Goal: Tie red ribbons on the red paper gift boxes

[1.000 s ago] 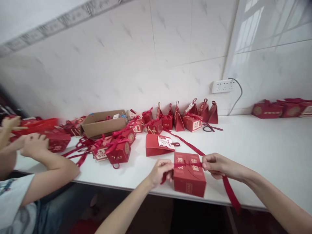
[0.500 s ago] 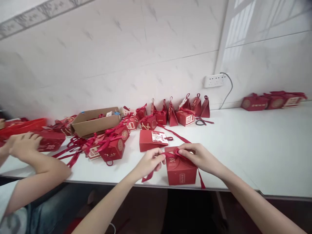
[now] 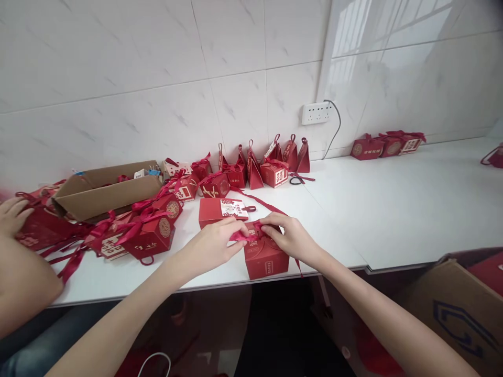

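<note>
At the near edge of a white table, a red box sits upright before the person, a red ribbon across its top. The left hand pinches the ribbon between thumb and fingers, at the box's upper left; the right hand has its fingers bent onto the ribbon on top, but whether they grip it cannot be told. Just behind lies a labelled box. More boxes stand along the wall, right of a brown carton; at far left is another person's hand
</note>
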`<state>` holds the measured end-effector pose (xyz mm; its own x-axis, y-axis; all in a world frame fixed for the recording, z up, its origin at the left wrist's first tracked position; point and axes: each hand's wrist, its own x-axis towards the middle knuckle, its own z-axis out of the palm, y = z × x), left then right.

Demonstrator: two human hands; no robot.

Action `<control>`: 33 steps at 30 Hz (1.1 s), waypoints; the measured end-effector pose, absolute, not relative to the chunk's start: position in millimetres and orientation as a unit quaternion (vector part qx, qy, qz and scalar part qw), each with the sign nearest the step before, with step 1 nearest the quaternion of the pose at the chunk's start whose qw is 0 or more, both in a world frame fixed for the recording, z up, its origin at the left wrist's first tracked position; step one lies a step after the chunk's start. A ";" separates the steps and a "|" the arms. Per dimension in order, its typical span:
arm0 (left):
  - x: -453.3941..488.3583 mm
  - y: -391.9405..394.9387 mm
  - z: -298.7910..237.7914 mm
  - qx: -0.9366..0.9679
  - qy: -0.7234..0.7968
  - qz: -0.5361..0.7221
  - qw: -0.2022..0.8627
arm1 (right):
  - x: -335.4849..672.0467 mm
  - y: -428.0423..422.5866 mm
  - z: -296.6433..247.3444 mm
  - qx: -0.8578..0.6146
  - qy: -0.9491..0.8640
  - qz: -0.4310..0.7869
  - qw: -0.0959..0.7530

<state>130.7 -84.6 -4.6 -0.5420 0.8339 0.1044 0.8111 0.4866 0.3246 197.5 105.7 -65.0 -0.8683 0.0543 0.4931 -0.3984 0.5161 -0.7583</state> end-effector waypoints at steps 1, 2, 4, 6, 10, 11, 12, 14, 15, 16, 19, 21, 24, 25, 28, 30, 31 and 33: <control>131.6 -83.1 -2.2 0.486 0.862 0.143 0.016 | 197.8 105.5 -64.2 0.104 -0.839 0.481 0.232; 132.3 -81.7 0.3 0.490 0.864 0.117 0.002 | 198.2 105.3 -63.2 0.104 -0.839 0.482 0.228; 132.9 -79.2 5.2 0.493 0.866 0.083 -0.014 | 199.0 105.0 -61.5 0.094 -0.841 0.487 0.216; 132.0 -77.2 9.9 0.502 0.861 0.078 -0.016 | 199.4 104.8 -60.2 0.081 -0.841 0.494 0.203; 127.6 -75.2 20.4 0.512 0.853 0.099 0.016 | 199.1 104.2 -59.7 0.089 -0.844 0.487 0.206; 126.7 -75.0 23.3 0.511 0.853 0.098 0.031 | 199.0 103.9 -60.0 0.097 -0.846 0.480 0.210; 126.3 -74.8 26.3 0.512 0.853 0.093 0.046 | 198.8 103.6 -60.4 0.105 -0.848 0.473 0.214; 126.5 -74.2 31.9 0.514 0.851 0.085 0.065 | 198.6 103.2 -61.5 0.117 -0.851 0.463 0.219; 127.1 -73.6 34.4 0.516 0.850 0.085 0.067 | 198.5 103.0 -62.2 0.122 -0.851 0.461 0.221; 127.9 -72.7 36.5 0.518 0.849 0.088 0.064 | 198.4 102.9 -62.9 0.124 -0.850 0.461 0.222; 131.1 -68.7 41.2 0.525 0.844 0.094 0.054 | 197.8 102.6 -65.5 0.128 -0.843 0.470 0.231; 132.7 -65.7 42.6 0.532 0.841 0.089 0.046 | 197.4 102.4 -67.0 0.127 -0.837 0.478 0.234; 133.3 -61.3 41.8 0.548 0.832 0.083 0.023 | 197.6 101.7 -68.3 0.124 -0.830 0.490 0.236; 133.0 -59.8 40.8 0.553 0.829 0.084 0.013 | 197.9 101.3 -68.5 0.120 -0.827 0.494 0.238; 131.1 -54.9 36.3 0.572 0.814 0.099 -0.011 | 199.5 99.6 -68.7 0.096 -0.816 0.520 0.235; 129.2 -52.3 32.9 0.584 0.804 0.112 -0.015 | 200.8 98.3 -68.6 0.070 -0.800 0.553 0.224; 128.1 -51.3 31.4 0.587 0.801 0.118 -0.013 | 201.4 97.9 -68.3 0.059 -0.791 0.569 0.217; 125.1 -50.0 29.1 0.582 0.801 0.138 -0.004 | 202.1 97.7 -67.3 0.049 -0.776 0.594 0.207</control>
<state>125.1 -50.0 29.1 -0.3217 0.9318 0.1682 0.9342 0.2834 0.2165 202.1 97.7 -67.3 -0.9097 0.1707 0.3786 -0.3212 0.2885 -0.9020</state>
